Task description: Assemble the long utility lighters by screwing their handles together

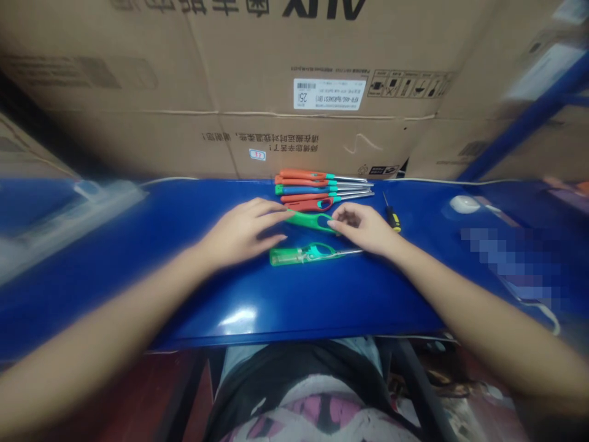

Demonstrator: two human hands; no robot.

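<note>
Several long-nosed lighters lie on a blue table (193, 288). A row of orange and teal ones (317, 185) sits at the back. My left hand (243, 232) lies with fingers stretched out, its fingertips touching one end of a green lighter (310, 220). My right hand (363, 228) has curled fingers pinching the other end of that same green lighter. A second, see-through green lighter (306, 253) lies just in front of both hands, untouched.
A small black-and-yellow screwdriver (392, 215) lies right of my right hand. Large cardboard boxes (276, 92) stand behind the table. A clear plastic item (69, 215) is at the left, a white object (464, 204) and a white cable (543, 307) at the right.
</note>
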